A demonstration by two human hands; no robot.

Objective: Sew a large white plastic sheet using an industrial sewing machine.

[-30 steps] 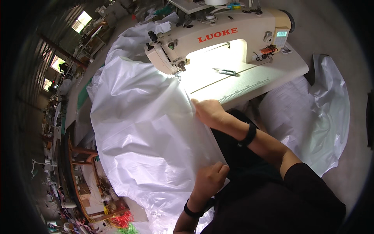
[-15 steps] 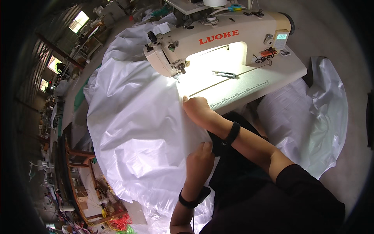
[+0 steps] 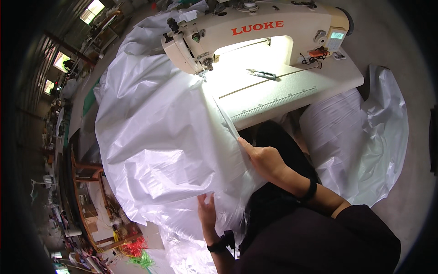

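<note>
A large white plastic sheet (image 3: pixel 150 123) drapes over the left of the sewing machine's bed and hangs toward my lap. Its folded right edge runs up to the needle area of the white sewing machine (image 3: pixel 205 32). My right hand (image 3: pixel 267 162) pinches that edge below the front of the machine bed, index finger pointing along it. Lower and to the left, my left hand (image 3: pixel 207 212) rests against the sheet with its fingertips apart. Both wrists wear black bands.
Thread snips (image 3: pixel 261 74) lie on the lit machine bed (image 3: pixel 246 102), behind a printed ruler scale. More white sheeting (image 3: pixel 351 141) hangs at the right. A wooden frame (image 3: pixel 86 201) and red and green strands (image 3: pixel 137 249) are at the lower left.
My right hand has slid down the sheet's edge, away from the needle. My left hand has moved down and left, and its fingers have opened. The view has shifted slightly.
</note>
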